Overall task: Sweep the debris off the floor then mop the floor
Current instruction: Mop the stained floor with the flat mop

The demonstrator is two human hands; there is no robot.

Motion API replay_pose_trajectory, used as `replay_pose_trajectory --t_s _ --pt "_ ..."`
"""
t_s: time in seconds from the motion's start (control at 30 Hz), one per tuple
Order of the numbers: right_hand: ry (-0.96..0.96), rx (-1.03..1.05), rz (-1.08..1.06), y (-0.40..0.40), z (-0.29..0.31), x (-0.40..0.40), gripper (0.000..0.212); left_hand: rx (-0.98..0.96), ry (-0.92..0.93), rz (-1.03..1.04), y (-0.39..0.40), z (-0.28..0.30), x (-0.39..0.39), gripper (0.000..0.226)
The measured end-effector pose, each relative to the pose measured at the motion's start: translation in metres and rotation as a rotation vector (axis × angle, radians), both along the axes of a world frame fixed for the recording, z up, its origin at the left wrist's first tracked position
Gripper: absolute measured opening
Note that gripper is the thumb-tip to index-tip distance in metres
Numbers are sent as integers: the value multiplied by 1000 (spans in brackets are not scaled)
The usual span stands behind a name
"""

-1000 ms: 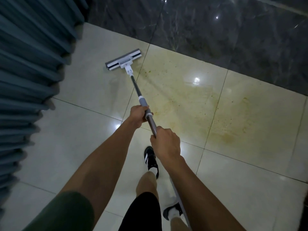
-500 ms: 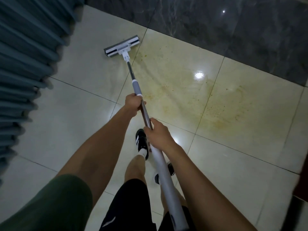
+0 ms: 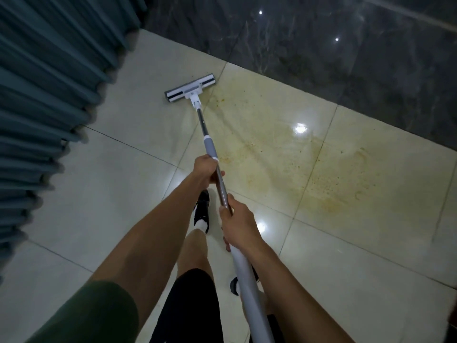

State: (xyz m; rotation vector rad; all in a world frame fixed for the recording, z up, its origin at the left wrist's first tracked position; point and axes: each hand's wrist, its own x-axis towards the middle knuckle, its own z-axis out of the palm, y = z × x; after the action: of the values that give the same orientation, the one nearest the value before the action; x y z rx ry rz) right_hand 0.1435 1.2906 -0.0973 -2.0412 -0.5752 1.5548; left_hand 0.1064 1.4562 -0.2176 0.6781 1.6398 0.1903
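A flat mop with a grey and white head (image 3: 190, 91) lies flat on the pale floor tiles (image 3: 118, 184), near the dark wall base. Its metal and grey pole (image 3: 210, 149) runs back toward me. My left hand (image 3: 206, 170) grips the pole just below the grey sleeve. Lower on the pole, my right hand (image 3: 238, 225) grips it where the metal meets the white tube (image 3: 249, 288). A wide yellowish stain with brown specks (image 3: 309, 169) spreads over the tiles to the right of the mop head.
Teal pleated curtains (image 3: 47, 100) hang along the left side. A dark polished marble wall (image 3: 321, 40) bounds the far side. My legs and black shoes (image 3: 201, 210) stand below the hands. Ceiling lights glare on the wet tiles.
The mop head has slid to the right along the floor toward the stain's edge, and both hands shifted with the pole. The camera view tilted slightly.
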Motion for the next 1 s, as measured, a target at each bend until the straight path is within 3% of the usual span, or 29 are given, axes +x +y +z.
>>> replay_pose_trajectory --t_s 0.17,0.47,0.63,0.77,0.9,1.0 --pt "-6 5 -30 60 -3 -2 35 15 -53 -1 56 -6 -3 29" --pt "-37 35 -58 260 -27 -12 42 55 -72 -87 262 -18 -8 27" --pt "45 19 -145 348 -41 -5 42 78 -66 -149 354 -25 0 29" --pt "103 0 -240 364 -41 1 30 71 -53 -230 378 -27 5 22" --pt "111 -12 -233 337 -34 -4 41 63 -42 -246 360 -29 10 55" --pt "129 -10 -207 302 -31 -2 45 53 -54 -272 330 -31 13 54"
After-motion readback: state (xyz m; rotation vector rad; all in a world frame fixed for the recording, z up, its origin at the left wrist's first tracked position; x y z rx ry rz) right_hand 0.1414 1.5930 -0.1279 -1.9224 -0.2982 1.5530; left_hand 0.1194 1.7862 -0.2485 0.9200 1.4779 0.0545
